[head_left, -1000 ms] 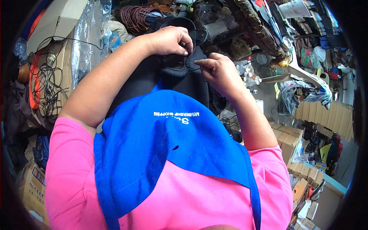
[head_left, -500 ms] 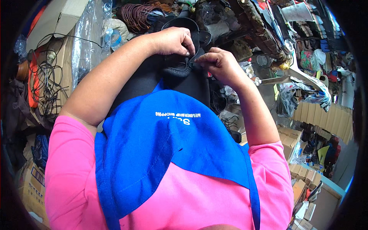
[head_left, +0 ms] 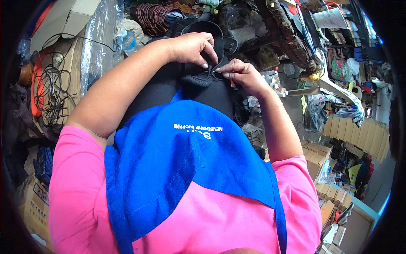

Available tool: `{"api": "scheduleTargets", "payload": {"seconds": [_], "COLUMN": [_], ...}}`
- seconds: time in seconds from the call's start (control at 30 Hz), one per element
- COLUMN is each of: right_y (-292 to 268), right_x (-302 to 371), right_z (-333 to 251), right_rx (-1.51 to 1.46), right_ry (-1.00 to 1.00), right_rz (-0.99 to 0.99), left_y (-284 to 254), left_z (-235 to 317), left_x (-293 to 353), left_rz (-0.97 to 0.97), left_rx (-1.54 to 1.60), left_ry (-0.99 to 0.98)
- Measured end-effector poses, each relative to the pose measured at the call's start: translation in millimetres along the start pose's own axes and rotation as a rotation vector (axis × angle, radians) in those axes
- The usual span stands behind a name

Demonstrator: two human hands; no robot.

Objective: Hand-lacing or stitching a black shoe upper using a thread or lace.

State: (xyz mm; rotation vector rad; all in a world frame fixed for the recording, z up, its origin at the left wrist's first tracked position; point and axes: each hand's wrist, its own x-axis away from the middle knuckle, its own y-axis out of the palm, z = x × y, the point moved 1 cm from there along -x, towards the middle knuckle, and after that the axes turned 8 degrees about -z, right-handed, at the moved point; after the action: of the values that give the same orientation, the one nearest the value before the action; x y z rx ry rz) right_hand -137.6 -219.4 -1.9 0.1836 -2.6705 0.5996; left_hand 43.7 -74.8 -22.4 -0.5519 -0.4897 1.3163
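Cluttered room: tangled cord to the left, cartons to the right. Black shoe located over the lap, beyond the blue apron. Left hand on the shoe, fingers bent; grip cannot be determined. Right hand at its right edge, thumb and forefinger close together; anything pinched cannot be made out.

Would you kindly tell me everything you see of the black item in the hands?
This black item looks like a shoe or sandal, partly hidden. It has a leather-like curved band at the far end, a holed tab at right and a ridged near edge. It lies over the person's lap; the left hand holds it, the right hand's fingertips at its right side.
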Motion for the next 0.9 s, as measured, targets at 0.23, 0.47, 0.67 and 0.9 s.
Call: {"api": "scheduleTargets", "payload": {"seconds": [0.23, 0.47, 0.67, 0.9], "right_y": [29, 42, 70, 71], "right_x": [-2, 11, 21, 20], "right_z": [-16, -19, -21, -23], "right_rx": [0.285, 0.448, 0.723, 0.803], "right_ry": [-0.120, -0.175, -0.152, -0.170], "right_rz": [0.310, 0.379, 0.479, 0.490], "left_y": [6, 14, 34, 38], "left_z": [10, 17, 41, 42], "left_x": [1, 49, 78, 68], "left_rz": [0.038, 0.552, 0.533, 0.498], "left_rx": [0.010, -0.180, -0.146, -0.482], "left_ry": [-0.083, -0.109, -0.201, -0.291]}}
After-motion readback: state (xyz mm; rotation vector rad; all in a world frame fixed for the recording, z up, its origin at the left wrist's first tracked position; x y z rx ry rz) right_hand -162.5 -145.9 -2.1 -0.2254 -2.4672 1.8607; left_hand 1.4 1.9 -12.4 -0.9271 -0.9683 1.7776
